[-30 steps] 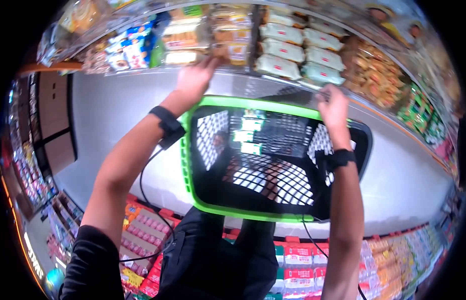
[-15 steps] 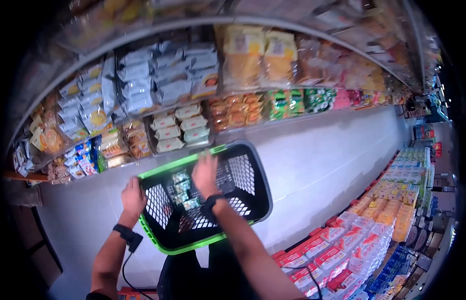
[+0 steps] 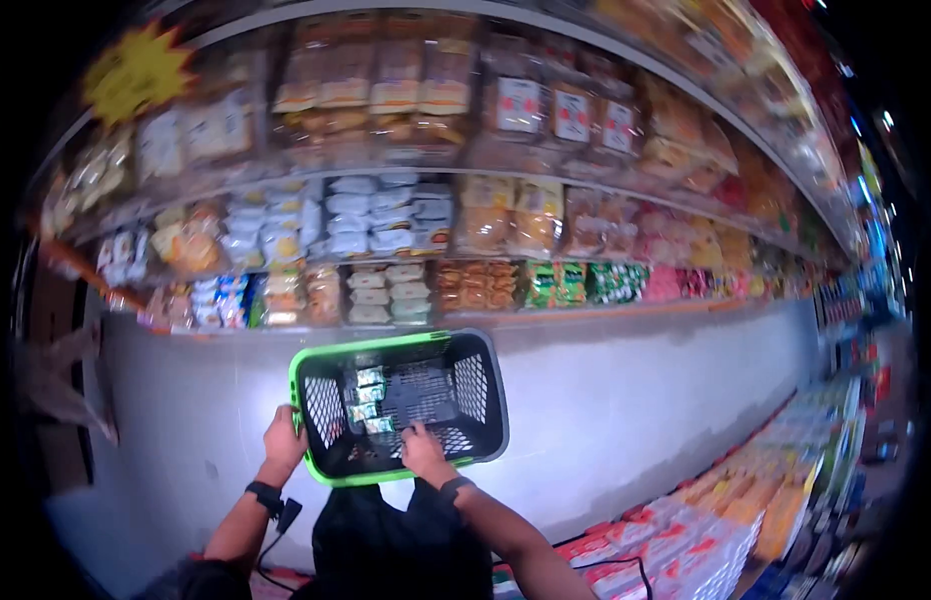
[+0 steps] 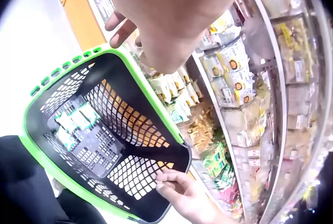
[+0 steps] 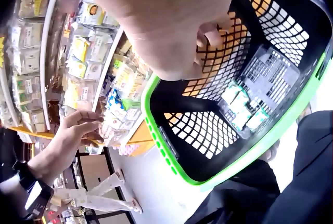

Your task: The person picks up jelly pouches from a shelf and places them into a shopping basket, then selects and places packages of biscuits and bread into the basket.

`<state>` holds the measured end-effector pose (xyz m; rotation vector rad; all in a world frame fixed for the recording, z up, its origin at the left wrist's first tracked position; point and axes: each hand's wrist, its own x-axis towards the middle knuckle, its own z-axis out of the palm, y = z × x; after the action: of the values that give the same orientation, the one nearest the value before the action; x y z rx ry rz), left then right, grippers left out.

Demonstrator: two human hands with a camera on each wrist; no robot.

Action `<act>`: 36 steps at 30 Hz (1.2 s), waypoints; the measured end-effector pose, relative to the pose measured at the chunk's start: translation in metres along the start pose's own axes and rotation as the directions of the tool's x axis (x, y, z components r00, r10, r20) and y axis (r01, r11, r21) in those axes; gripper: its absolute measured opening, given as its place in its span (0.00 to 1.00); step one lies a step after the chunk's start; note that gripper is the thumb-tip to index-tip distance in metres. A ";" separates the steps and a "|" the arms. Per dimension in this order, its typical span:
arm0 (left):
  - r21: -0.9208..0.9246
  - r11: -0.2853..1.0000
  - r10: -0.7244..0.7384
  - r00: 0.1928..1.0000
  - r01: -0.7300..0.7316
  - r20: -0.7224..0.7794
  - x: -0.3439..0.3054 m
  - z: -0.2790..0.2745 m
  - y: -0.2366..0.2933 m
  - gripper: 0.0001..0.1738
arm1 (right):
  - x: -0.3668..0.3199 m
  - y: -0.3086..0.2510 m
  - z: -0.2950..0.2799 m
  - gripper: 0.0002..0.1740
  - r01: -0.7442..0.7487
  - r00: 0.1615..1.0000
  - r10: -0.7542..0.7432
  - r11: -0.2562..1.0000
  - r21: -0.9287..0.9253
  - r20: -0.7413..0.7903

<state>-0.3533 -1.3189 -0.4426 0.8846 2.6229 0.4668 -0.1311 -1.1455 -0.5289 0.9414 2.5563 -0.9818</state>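
Note:
A black mesh shopping basket (image 3: 486, 400) with a bright green rim stands in front of the person's legs. Several small green-and-white packets (image 3: 369, 390) lie inside it, toward the left end. My left hand (image 3: 284, 442) is beside the basket's left end, fingers loosely bent. In the right wrist view this left hand (image 5: 73, 138) appears apart from the rim, with nothing in it. My right hand (image 3: 424, 450) hovers over the basket's near side. Its fingers (image 4: 174, 178) are loosely curled and hold nothing visible.
Shelves of bagged bread and snacks (image 3: 476, 285) run along the far side. Stacked red-and-white packs (image 3: 636, 540) line the right foreground. Pale floor (image 3: 626, 400) lies between them. Another person's legs (image 5: 99, 195) are visible beyond my left hand.
The head view has tilted up, showing more shelves. My right hand has gone from the far rim across the basket to its near side. My left hand has moved down to the left end.

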 end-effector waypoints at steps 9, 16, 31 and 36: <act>-0.206 0.976 -0.114 0.977 0.076 -0.181 -0.052 -0.047 0.017 0.14 | -0.021 0.011 -0.130 0.11 0.360 0.929 -0.339 0.922 -0.146 0.150; -0.313 0.936 -0.253 0.927 0.163 -0.275 -0.058 -0.113 0.001 0.15 | 0.025 -0.094 -0.292 0.08 0.604 0.652 -0.710 0.699 -0.382 -0.266; -0.297 0.948 -0.243 0.855 0.111 -0.457 -0.063 -0.201 -0.018 0.12 | 0.079 -0.406 -0.617 0.15 0.533 0.100 -0.797 0.548 -0.645 -0.596; -0.242 0.969 -0.110 0.800 -0.046 -0.590 -0.040 -0.252 -0.001 0.11 | 0.121 -0.419 -0.636 0.19 0.320 0.601 -0.686 0.677 -0.663 -0.410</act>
<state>-0.4267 -1.3949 -0.2103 0.6834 3.0234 1.2142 -0.4931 -0.8983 0.1059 0.3461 3.5266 0.0892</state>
